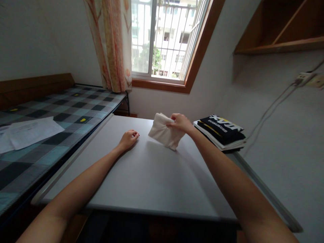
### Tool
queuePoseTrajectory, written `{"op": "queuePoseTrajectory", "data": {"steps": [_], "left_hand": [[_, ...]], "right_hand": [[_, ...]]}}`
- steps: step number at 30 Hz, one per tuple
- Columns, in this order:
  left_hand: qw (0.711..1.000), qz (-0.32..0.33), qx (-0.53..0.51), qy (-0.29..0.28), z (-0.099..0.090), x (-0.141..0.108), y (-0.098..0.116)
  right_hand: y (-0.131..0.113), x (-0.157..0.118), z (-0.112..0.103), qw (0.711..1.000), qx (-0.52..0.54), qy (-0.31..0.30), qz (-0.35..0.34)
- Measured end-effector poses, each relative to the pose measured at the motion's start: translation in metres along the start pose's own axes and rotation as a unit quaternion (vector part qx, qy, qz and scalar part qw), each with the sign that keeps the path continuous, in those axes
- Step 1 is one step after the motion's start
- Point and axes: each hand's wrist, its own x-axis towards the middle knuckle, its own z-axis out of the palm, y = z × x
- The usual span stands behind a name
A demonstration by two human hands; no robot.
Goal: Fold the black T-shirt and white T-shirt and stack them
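My right hand (181,123) pinches the upper edge of a folded cream-white garment (164,131), holding it tilted just over the white table (141,182). Its lower corner hangs close to the tabletop; whether it touches I cannot tell. On the table to the left rests my left hand (128,139), its fingers curled in with nothing visible in them. Right of the garment, a stack of folded clothes (220,131) lies by the table's right edge, a black piece with white lettering on top and white and black layers below.
A bed with a checked mattress (98,98) runs along the left side, with white papers (30,133) on it. Behind the table are a curtain (113,44) and a barred window (172,40). A wooden shelf (280,45) and a socket with cables (302,78) are on the right wall.
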Motion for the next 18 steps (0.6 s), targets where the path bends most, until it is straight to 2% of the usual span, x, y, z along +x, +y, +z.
{"op": "queuePoseTrajectory", "data": {"steps": [2,4,6,9,11,15,18], "left_hand": [[1.000,0.002,-0.001,-0.003,0.000,0.000,0.001],[1.000,0.009,0.000,-0.007,0.000,-0.001,0.003],[1.000,0.018,0.003,-0.011,0.000,-0.002,0.003],[0.999,0.028,0.006,-0.016,0.001,-0.003,0.003],[0.999,0.030,0.006,-0.020,0.001,-0.003,0.003],[0.999,0.029,0.019,-0.030,0.001,-0.003,0.003],[0.998,0.030,0.028,-0.036,0.001,-0.003,0.004]], "right_hand": [[0.006,-0.003,-0.010,0.993,-0.055,0.107,-0.014],[0.011,-0.011,-0.007,0.981,-0.113,0.154,-0.034],[0.014,-0.023,0.008,0.980,-0.149,0.124,-0.056],[0.021,-0.041,0.039,0.987,-0.136,-0.024,-0.088],[0.026,-0.048,0.055,0.987,-0.111,-0.075,-0.084],[0.037,-0.050,0.065,0.989,-0.120,-0.002,-0.081],[0.041,-0.046,0.065,0.984,-0.144,-0.008,-0.101]]}}
